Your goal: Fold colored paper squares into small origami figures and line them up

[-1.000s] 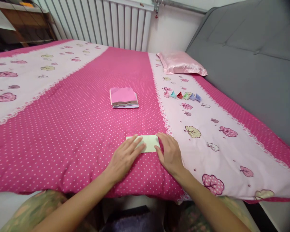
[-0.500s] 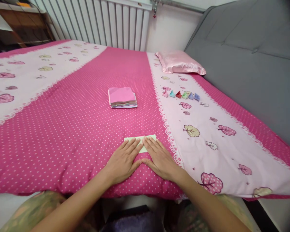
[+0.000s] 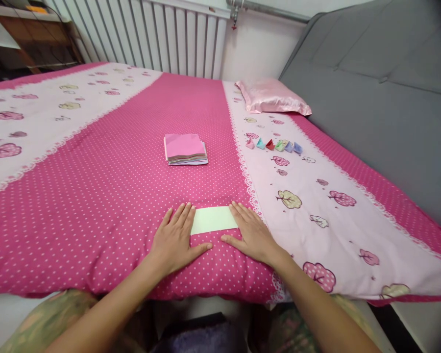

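Observation:
A pale green sheet of paper (image 3: 213, 219), a wide strip that looks folded over, lies flat on the pink dotted bedspread (image 3: 125, 206) near the bed's front edge. My left hand (image 3: 174, 238) rests flat at the paper's left end, fingers outstretched. At the right end lies my right hand (image 3: 252, 233), also flat, its fingertips touching the paper's edge. Both thumbs point inward below the strip, apart from each other. Neither hand grips anything.
Beyond the hands sits a stack of coloured paper (image 3: 185, 148), pink on top. Several small folded paper pieces (image 3: 270, 144) stand in a row to the right. A pink pillow (image 3: 272, 96) lies farther back, beside the grey headboard (image 3: 382, 98). A white radiator (image 3: 161, 34) lines the wall.
My hands have slid apart from the middle of the green paper out to its two ends. More of the paper shows between them.

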The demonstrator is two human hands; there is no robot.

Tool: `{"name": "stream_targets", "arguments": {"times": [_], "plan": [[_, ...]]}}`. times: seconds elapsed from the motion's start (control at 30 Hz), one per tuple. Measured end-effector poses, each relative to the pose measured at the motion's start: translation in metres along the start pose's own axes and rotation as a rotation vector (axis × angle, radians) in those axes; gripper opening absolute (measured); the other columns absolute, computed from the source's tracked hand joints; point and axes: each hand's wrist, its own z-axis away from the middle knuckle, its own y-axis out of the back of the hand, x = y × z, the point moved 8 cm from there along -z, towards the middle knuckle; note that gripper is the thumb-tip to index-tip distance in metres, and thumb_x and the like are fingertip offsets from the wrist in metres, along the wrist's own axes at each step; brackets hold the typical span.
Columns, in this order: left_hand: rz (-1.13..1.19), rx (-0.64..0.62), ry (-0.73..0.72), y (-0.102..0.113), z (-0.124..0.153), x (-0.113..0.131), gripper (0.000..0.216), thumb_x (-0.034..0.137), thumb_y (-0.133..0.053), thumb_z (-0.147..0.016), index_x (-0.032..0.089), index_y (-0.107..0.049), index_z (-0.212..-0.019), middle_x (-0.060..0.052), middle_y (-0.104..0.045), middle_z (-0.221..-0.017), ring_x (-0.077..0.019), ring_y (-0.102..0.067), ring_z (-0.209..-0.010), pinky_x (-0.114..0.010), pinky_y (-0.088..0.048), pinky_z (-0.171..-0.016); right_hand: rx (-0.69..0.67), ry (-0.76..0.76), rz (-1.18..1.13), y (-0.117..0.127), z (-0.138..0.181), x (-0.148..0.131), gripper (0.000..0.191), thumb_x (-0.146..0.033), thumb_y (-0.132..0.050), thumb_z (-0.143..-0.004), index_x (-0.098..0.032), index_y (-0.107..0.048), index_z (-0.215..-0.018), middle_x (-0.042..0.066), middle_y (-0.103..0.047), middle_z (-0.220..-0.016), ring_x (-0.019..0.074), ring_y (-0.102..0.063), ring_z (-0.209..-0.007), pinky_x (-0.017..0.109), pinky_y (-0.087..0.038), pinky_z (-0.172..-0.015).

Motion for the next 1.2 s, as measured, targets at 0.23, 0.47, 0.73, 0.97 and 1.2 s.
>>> {"name": "stream_targets", "arguments": {"times": [0.23,0.47,0.73,0.97,1.2], "plan": [[0.027,0.078,0.049,0.007,0.0,-0.016,0.1,0.074,-0.045,-0.067,0.002,-0.032,-0.136,-0.023,-0.036,-0.14,-0.0343,-0.029,-0.132,-0.048,-0.016,-0.109,0.066,0.006,-0.138,0.011,-0.002,0.005,0.074,-0.05,-0.055,-0.079,-0.016,-0.03,-0.14,0.013,-0.038,-0.141,0.0274,-0.033,-0.131,0.049,-0.028,-0.107],[0.288,0.217,0.175,0.031,0.001,-0.027,0.09,0.064,-0.059,-0.065,0.008,-0.036,-0.132,-0.021,-0.046,-0.132,-0.0339,-0.043,-0.121,-0.048,-0.034,-0.1,0.187,-0.002,-0.302,0.023,-0.001,0.01,0.05,-0.011,-0.052,-0.074,-0.023,-0.055,-0.123,0.008,-0.028,-0.147,0.0243,-0.038,-0.128,0.041,-0.037,-0.103],[1.043,0.078,0.316,0.021,0.016,-0.008,0.035,0.046,-0.054,-0.08,0.015,-0.061,-0.065,-0.002,-0.058,-0.055,-0.0131,-0.053,-0.05,-0.025,-0.042,-0.049,0.456,0.084,-0.131,0.031,0.002,0.005,0.043,-0.005,-0.046,-0.076,-0.025,-0.066,-0.107,0.006,-0.053,-0.13,0.0235,-0.047,-0.12,0.047,-0.042,-0.098],[2.083,-0.247,0.48,-0.022,0.022,0.043,0.04,0.042,-0.052,-0.085,0.015,-0.057,-0.114,-0.012,-0.062,-0.116,-0.0218,-0.058,-0.107,-0.035,-0.043,-0.095,0.64,0.227,-0.016,0.045,0.025,-0.042,0.035,-0.012,-0.052,-0.08,-0.033,-0.067,-0.104,0.001,-0.062,-0.12,0.023,-0.056,-0.106,0.045,-0.045,-0.09],[2.221,-0.061,0.707,-0.021,0.019,0.027,0.024,0.019,-0.051,-0.087,0.012,-0.059,-0.109,-0.009,-0.065,-0.112,-0.0196,-0.06,-0.106,-0.031,-0.048,-0.094,0.515,0.338,-0.09,0.036,0.027,-0.066,0.025,-0.022,-0.058,-0.082,-0.036,-0.068,-0.1,-0.001,-0.055,-0.128,0.0226,-0.05,-0.111,0.043,-0.044,-0.09]]}}
